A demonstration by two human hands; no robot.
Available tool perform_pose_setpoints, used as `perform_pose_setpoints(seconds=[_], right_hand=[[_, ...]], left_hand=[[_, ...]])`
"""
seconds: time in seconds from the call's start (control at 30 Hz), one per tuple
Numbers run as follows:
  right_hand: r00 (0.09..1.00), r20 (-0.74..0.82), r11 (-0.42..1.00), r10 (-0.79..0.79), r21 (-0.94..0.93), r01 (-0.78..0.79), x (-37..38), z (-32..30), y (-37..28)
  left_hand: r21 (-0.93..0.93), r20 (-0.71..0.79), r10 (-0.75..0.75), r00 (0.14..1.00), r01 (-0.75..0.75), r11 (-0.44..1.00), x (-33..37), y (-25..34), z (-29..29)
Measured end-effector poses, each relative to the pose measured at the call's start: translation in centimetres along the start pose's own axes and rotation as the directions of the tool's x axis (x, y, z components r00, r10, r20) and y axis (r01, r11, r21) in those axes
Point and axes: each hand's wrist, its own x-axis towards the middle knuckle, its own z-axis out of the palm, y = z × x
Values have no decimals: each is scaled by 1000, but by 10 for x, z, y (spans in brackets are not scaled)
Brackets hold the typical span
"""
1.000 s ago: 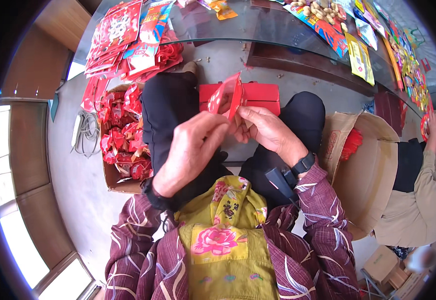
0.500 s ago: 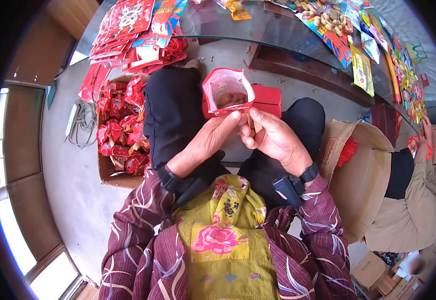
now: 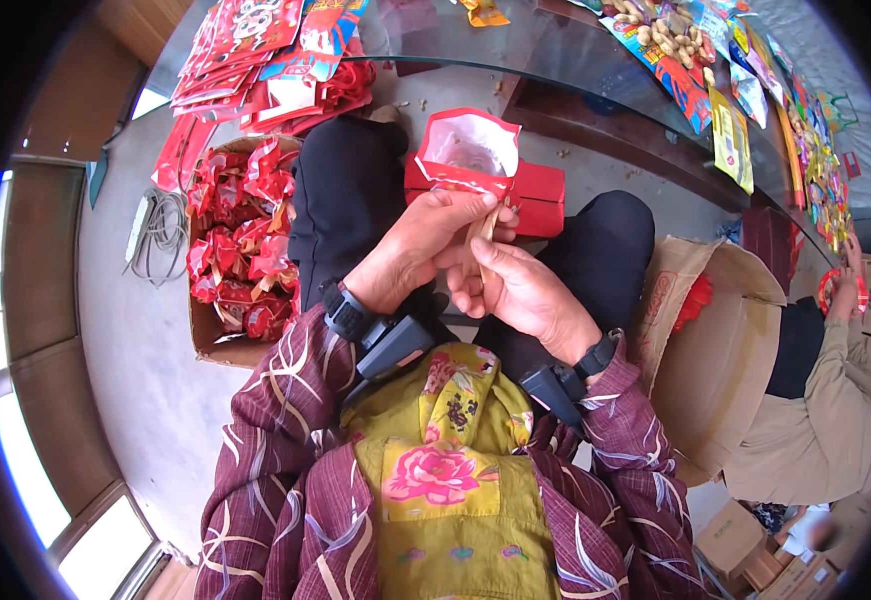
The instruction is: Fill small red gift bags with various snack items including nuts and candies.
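Note:
A red bag (image 3: 438, 178) with a white lining gapes open before me, above my knees. Something indistinct lies low inside it. At the bag's near edge my left hand (image 3: 416, 245) is closed, thumb and fingers pinching the rim. A narrow tan ribbon (image 3: 487, 232) runs down from that edge toward my right hand (image 3: 541, 305), whose thumb and fingers are closed on it. Right beside the bag, partly behind it, is a red box (image 3: 541, 200); whether the two touch cannot be made out.
A carton (image 3: 218, 352) of filled red bags stands left. Flat red bags (image 3: 241, 50) are stacked on the glass table (image 3: 456, 35), with peanuts (image 3: 671, 40) and wrapped sweets further right. An open carton (image 3: 706, 380) is at my right, near another person (image 3: 816, 420).
The bag has tilted and moved slightly away, so less of its inside shows. My right hand has come down a little toward me with the ribbon; my left hand stays at the rim.

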Motion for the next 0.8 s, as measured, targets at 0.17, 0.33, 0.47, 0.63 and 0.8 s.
perform_pose_setpoints(seconds=[0.17,0.33,0.47,0.63,0.8], right_hand=[[1000,4,999,19,-41,-18,0,2,-1],[999,-4,999,47,-22,-47,3,4,3],[1000,-26,1000,14,-5,-14,7,6,6],[999,-33,999,1,-36,-3,7,8,9],[993,-113,967,-23,-253,-6,-3,14,10]], left_hand=[[-31,1,-5,1000,5,999,4,1,-4],[-117,11,60,998,-59,991,7,-4,-4],[-95,29,33,999,-30,995,6,-3,-1],[-129,50,-31,998,37,991,3,-2,-3],[-146,108,15,994,1,989,6,-7,-13]])
